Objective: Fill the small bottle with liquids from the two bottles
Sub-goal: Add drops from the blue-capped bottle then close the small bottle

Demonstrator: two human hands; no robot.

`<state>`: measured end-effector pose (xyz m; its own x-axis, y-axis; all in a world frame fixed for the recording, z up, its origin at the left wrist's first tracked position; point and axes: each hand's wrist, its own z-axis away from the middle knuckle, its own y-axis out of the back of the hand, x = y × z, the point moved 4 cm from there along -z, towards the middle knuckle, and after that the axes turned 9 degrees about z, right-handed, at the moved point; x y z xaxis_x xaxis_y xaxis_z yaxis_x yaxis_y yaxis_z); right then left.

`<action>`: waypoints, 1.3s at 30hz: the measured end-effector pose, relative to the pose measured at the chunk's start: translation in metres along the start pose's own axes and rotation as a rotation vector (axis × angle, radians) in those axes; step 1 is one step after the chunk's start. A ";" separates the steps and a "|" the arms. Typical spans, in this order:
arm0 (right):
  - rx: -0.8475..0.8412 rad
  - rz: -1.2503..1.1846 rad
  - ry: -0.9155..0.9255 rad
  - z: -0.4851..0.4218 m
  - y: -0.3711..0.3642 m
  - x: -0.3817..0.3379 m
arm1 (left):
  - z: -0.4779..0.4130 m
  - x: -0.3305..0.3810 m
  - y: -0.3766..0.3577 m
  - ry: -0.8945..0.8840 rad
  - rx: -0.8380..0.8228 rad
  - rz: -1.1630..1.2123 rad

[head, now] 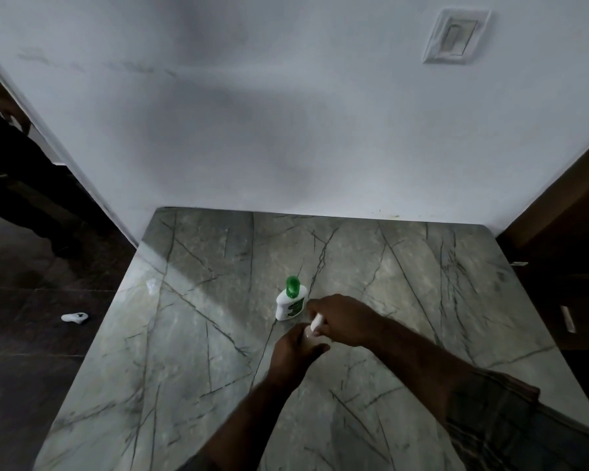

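Green-capped white bottle — small bottle in left hand, nozzle in right hand

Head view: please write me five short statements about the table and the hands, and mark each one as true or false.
1. The white bottle stands upright on the table. True.
2. Its green cap lies loose on the table. False: the cap sits on the bottle.
3. The left hand and the right hand meet at a small white thing, nearer the camera than the bottle. True.
4. The right hand lies flat and open on the table. False: its fingers are curled round the small white thing.
5. A white object lies on the dark floor, left of the table. True.
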<state>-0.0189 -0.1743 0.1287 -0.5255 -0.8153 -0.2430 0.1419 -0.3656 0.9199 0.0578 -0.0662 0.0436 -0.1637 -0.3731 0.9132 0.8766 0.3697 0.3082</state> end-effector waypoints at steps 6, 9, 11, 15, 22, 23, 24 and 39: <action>0.044 0.055 -0.136 -0.001 -0.002 0.008 | -0.003 -0.001 -0.003 -0.002 0.001 0.053; -0.041 -0.032 0.047 0.000 -0.001 0.003 | -0.005 -0.002 -0.003 -0.005 0.003 0.046; -0.033 -0.011 0.038 -0.002 0.001 0.001 | -0.007 -0.003 -0.005 -0.003 -0.009 0.058; 0.030 0.032 -0.103 -0.006 0.000 0.005 | -0.008 -0.005 -0.008 -0.009 -0.013 0.084; 0.091 -0.032 -0.079 -0.002 -0.006 0.005 | -0.007 -0.009 -0.006 0.007 -0.016 0.175; 0.112 -0.049 -0.101 -0.001 -0.007 0.004 | -0.006 -0.009 -0.006 0.001 -0.011 0.183; 0.126 -0.072 -0.124 -0.001 -0.009 0.003 | -0.006 -0.010 -0.006 -0.009 -0.004 0.172; 0.286 -0.407 -0.390 0.025 -0.047 0.012 | -0.014 -0.021 -0.020 0.058 0.024 0.114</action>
<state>-0.0531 -0.1554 0.0906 -0.7651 -0.3923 -0.5106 -0.3358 -0.4336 0.8362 0.0503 -0.0775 0.0148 -0.0367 -0.3764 0.9257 0.8765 0.4328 0.2107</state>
